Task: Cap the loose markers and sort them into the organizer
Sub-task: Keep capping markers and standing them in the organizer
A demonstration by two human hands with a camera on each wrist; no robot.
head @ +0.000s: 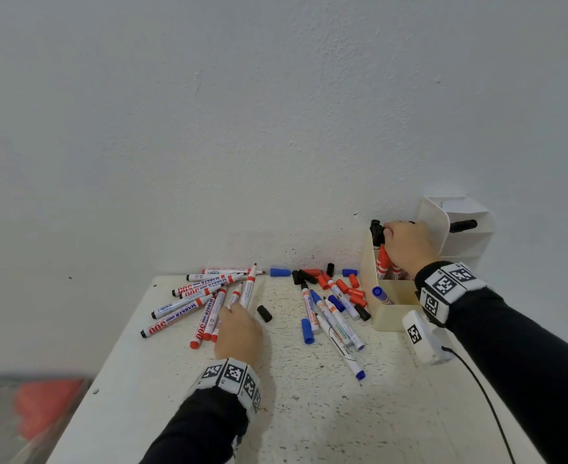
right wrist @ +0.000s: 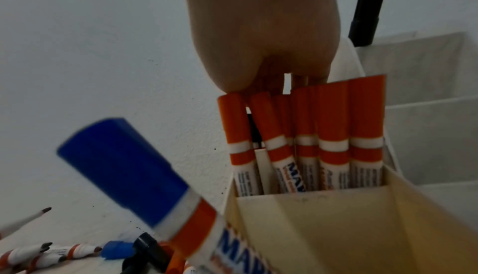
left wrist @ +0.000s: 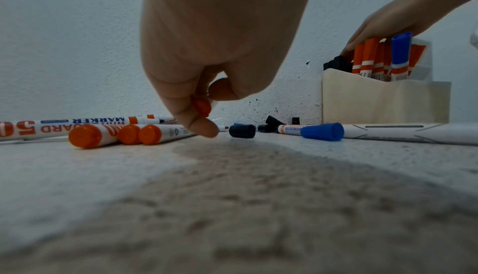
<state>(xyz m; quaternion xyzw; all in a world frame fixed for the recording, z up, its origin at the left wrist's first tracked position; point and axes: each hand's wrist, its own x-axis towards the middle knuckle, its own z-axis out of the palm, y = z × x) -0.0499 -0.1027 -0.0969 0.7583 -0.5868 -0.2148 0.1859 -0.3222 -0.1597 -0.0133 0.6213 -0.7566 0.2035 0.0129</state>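
Several uncapped red markers (head: 205, 296) lie in a pile at the table's left. My left hand (head: 234, 308) pinches one red marker (left wrist: 201, 106) from that pile, its tail end lifted between thumb and fingers (left wrist: 204, 129). The cream organizer (head: 393, 316) stands at the right by the wall. Its back compartment holds capped red markers (right wrist: 333, 125) and black ones (head: 376, 229). A blue-capped marker (head: 381, 294) leans in the front compartment. My right hand (head: 393, 234) reaches over the back compartment, with straight fingers (right wrist: 269, 82) touching the red caps.
Loose red caps (head: 353, 289), a black cap (head: 264, 313) and blue caps (head: 306, 330) lie between pile and organizer, among several blue markers (head: 339, 326). A taller white tiered holder (head: 456, 236) with a black marker (head: 463, 226) stands behind. The table's left edge (head: 108, 363) drops off.
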